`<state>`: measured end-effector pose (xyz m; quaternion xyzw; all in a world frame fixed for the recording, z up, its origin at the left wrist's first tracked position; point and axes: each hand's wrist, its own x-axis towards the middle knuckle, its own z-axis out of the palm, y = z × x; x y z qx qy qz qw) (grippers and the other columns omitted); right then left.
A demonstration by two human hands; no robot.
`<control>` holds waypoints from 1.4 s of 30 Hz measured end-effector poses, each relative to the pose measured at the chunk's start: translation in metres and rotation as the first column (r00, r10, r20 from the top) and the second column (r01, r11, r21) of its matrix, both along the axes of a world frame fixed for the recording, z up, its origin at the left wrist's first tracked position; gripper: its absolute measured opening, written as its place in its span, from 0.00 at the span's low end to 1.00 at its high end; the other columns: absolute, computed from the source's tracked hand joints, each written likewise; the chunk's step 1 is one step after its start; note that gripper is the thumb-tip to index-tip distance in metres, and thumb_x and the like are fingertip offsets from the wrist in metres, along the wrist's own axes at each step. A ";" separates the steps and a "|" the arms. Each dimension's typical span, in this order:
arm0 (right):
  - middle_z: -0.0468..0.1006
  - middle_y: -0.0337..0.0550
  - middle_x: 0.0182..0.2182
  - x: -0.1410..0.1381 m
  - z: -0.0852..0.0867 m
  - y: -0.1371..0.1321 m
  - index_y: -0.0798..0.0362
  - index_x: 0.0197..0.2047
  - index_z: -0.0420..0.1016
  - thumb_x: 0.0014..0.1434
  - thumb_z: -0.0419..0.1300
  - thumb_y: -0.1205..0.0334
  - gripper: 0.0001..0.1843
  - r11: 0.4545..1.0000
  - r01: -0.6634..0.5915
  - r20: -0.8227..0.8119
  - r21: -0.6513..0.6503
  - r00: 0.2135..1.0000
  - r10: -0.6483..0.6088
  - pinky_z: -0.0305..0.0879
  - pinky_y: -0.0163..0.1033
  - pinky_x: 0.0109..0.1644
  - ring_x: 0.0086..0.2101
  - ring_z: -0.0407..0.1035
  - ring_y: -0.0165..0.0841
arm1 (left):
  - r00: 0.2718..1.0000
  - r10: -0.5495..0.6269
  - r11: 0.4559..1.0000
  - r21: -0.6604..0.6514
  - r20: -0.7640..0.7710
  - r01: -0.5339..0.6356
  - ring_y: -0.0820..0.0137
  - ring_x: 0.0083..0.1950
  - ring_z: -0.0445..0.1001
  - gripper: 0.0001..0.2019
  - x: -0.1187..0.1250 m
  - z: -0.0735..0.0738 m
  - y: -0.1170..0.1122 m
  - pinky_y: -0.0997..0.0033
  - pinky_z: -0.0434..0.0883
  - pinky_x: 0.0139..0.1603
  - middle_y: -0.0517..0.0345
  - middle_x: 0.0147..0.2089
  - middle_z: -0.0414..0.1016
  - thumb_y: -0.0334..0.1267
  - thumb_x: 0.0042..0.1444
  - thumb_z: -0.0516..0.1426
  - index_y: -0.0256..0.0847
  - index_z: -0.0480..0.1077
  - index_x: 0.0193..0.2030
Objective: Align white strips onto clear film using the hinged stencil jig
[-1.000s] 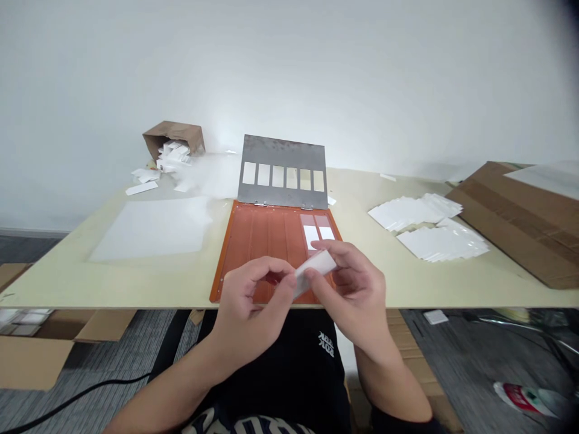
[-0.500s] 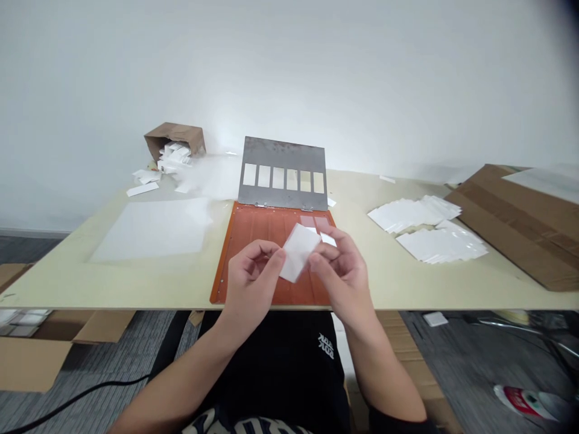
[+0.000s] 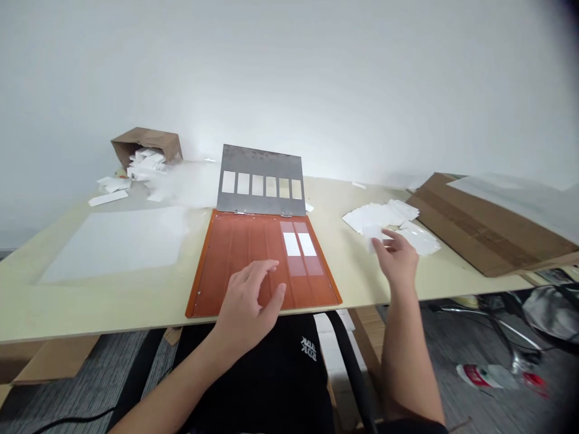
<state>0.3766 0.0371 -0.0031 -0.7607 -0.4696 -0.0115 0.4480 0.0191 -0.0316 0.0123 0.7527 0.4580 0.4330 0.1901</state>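
My left hand (image 3: 253, 301) is over the front of an orange board (image 3: 246, 241), thumb and fingers apart, with nothing in it. Two white rectangles (image 3: 299, 244) lie on the board's right part, each on a longer translucent strip. A grey metal plate (image 3: 261, 157) with a row of several rectangular windows stands raised, hinged to the board's back edge. Out to the right, my right hand (image 3: 398, 256) pinches a thin translucent white card (image 3: 371, 232) between thumb and fingers. It is at the near side of a fanned pile of white cards (image 3: 384, 214).
A large translucent sheet (image 3: 117, 241) lies on the left of the table. Behind it, an open cardboard box (image 3: 149, 138) spills white scraps (image 3: 147, 163). A big cardboard box (image 3: 488, 223) bounds the right side. The table's front edge (image 3: 122, 328) runs before me.
My right hand has moved from above the board to the card pile on the right, carrying the white card. My left hand has let go of the card and opened. The view has turned right.
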 end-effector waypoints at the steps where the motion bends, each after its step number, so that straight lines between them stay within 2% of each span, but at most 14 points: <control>1: 0.80 0.51 0.35 0.020 -0.003 0.002 0.57 0.52 0.75 0.53 0.58 0.45 0.30 0.991 0.075 0.127 -0.111 0.990 -0.061 0.66 0.46 0.41 0.31 0.71 0.38 | 0.999 0.003 1.000 0.026 -0.040 -0.002 0.62 0.52 0.75 0.14 0.001 -0.002 0.000 0.54 0.70 0.53 0.50 0.51 0.77 0.37 0.62 0.54 0.43 0.66 0.54; 3: 0.80 0.51 0.34 0.047 -0.009 0.006 0.56 0.46 0.78 0.52 0.58 0.48 0.24 0.974 0.136 0.206 -0.182 0.974 -0.097 0.63 0.49 0.43 0.33 0.70 0.41 | 0.996 0.015 0.998 0.067 -0.093 -0.009 0.61 0.54 0.75 0.14 0.004 -0.006 -0.001 0.54 0.69 0.54 0.49 0.52 0.77 0.36 0.62 0.54 0.43 0.65 0.55; 5: 0.80 0.55 0.39 0.057 -0.013 0.008 0.55 0.45 0.79 0.52 0.58 0.52 0.21 0.964 0.188 0.274 -0.190 0.953 -0.132 0.58 0.54 0.48 0.40 0.69 0.46 | 0.991 0.020 0.994 0.106 -0.130 -0.006 0.61 0.54 0.74 0.15 0.007 -0.009 -0.001 0.54 0.68 0.54 0.49 0.53 0.76 0.36 0.62 0.54 0.42 0.64 0.56; 9: 0.73 0.61 0.52 0.043 -0.014 0.011 0.55 0.54 0.75 0.55 0.58 0.57 0.24 0.963 0.247 0.393 -0.105 0.900 -0.188 0.50 0.59 0.53 0.50 0.63 0.52 | 0.974 -0.008 0.990 0.132 -0.228 0.039 0.60 0.54 0.73 0.14 0.011 -0.013 0.001 0.54 0.65 0.54 0.48 0.53 0.76 0.36 0.62 0.53 0.41 0.66 0.55; 11: 0.75 0.60 0.48 0.024 -0.012 0.009 0.57 0.53 0.75 0.56 0.57 0.54 0.24 0.994 0.104 0.375 -0.037 0.923 -0.083 0.55 0.58 0.52 0.48 0.65 0.50 | 0.952 -0.039 0.990 0.115 -0.304 0.077 0.60 0.54 0.73 0.12 0.011 -0.015 0.003 0.53 0.62 0.55 0.48 0.53 0.75 0.37 0.63 0.54 0.41 0.68 0.53; 12: 0.76 0.59 0.44 0.011 -0.012 0.007 0.58 0.52 0.75 0.57 0.57 0.52 0.24 1.000 -0.029 0.345 -0.009 0.938 0.031 0.58 0.56 0.51 0.46 0.67 0.48 | 0.938 -0.045 0.990 0.107 -0.343 0.086 0.59 0.54 0.72 0.12 0.011 -0.016 0.004 0.52 0.61 0.55 0.48 0.54 0.75 0.37 0.63 0.54 0.41 0.69 0.51; 13: 0.76 0.57 0.42 -0.004 -0.011 0.005 0.58 0.50 0.76 0.58 0.57 0.50 0.23 0.976 -0.215 0.296 -0.009 0.932 0.208 0.62 0.53 0.49 0.43 0.68 0.46 | 0.924 -0.041 0.991 0.104 -0.379 0.087 0.58 0.55 0.71 0.11 0.010 -0.016 0.004 0.51 0.60 0.56 0.48 0.54 0.74 0.38 0.63 0.55 0.40 0.70 0.50; 16: 0.79 0.49 0.43 -0.051 -0.007 -0.006 0.50 0.45 0.77 0.61 0.57 0.48 0.17 0.864 -0.498 0.254 -0.070 0.829 0.498 0.67 0.46 0.49 0.42 0.72 0.39 | 0.892 -0.012 0.993 0.101 -0.451 0.064 0.55 0.59 0.69 0.12 0.007 -0.018 0.006 0.47 0.58 0.59 0.46 0.57 0.73 0.39 0.63 0.55 0.40 0.71 0.51; 18: 0.78 0.48 0.48 -0.079 -0.002 -0.011 0.49 0.49 0.76 0.64 0.56 0.52 0.15 0.710 -0.688 0.221 -0.149 0.677 0.702 0.64 0.47 0.54 0.49 0.71 0.39 | 0.877 -0.020 0.994 0.082 -0.480 0.068 0.53 0.61 0.67 0.14 0.005 -0.020 0.007 0.46 0.57 0.60 0.44 0.59 0.71 0.41 0.64 0.54 0.39 0.71 0.52; 19: 0.78 0.48 0.50 -0.089 0.001 -0.011 0.49 0.49 0.76 0.65 0.56 0.53 0.15 0.672 -0.719 0.228 -0.176 0.635 0.738 0.62 0.49 0.55 0.51 0.71 0.39 | 0.869 -0.032 0.995 0.068 -0.493 0.075 0.53 0.62 0.66 0.15 0.004 -0.020 0.007 0.45 0.57 0.60 0.43 0.60 0.71 0.42 0.64 0.54 0.39 0.70 0.54; 22: 0.78 0.47 0.53 -0.109 0.013 -0.006 0.47 0.50 0.76 0.66 0.55 0.54 0.14 0.657 -0.703 0.266 -0.272 0.601 0.754 0.56 0.54 0.56 0.54 0.69 0.42 | 0.848 -0.059 0.995 0.039 -0.527 0.093 0.51 0.64 0.64 0.19 0.003 -0.021 0.006 0.41 0.55 0.61 0.41 0.63 0.69 0.45 0.65 0.52 0.38 0.69 0.57; 26: 0.80 0.46 0.51 -0.115 0.022 0.009 0.46 0.49 0.77 0.67 0.54 0.55 0.13 0.612 -0.695 0.282 -0.377 0.543 0.791 0.52 0.54 0.55 0.53 0.70 0.43 | 0.829 -0.063 0.996 0.022 -0.556 0.090 0.50 0.67 0.61 0.23 0.004 -0.024 0.005 0.38 0.53 0.63 0.40 0.65 0.67 0.50 0.65 0.52 0.37 0.67 0.60; 32: 0.81 0.45 0.50 -0.117 0.010 0.022 0.46 0.47 0.79 0.69 0.50 0.56 0.16 0.593 -0.691 0.330 -0.414 0.493 0.805 0.49 0.53 0.54 0.51 0.70 0.42 | 0.803 -0.060 0.996 0.020 -0.593 0.089 0.51 0.68 0.59 0.27 0.004 -0.027 0.005 0.38 0.51 0.64 0.43 0.67 0.65 0.55 0.66 0.48 0.40 0.65 0.63; 42: 0.81 0.45 0.48 -0.119 0.003 0.024 0.47 0.44 0.79 0.65 0.51 0.64 0.15 0.610 -0.658 0.360 -0.441 0.493 0.792 0.47 0.53 0.52 0.49 0.70 0.42 | 0.793 -0.067 0.991 0.053 -0.606 0.124 0.54 0.68 0.59 0.24 0.010 -0.025 0.004 0.40 0.49 0.64 0.47 0.66 0.67 0.53 0.67 0.47 0.42 0.65 0.62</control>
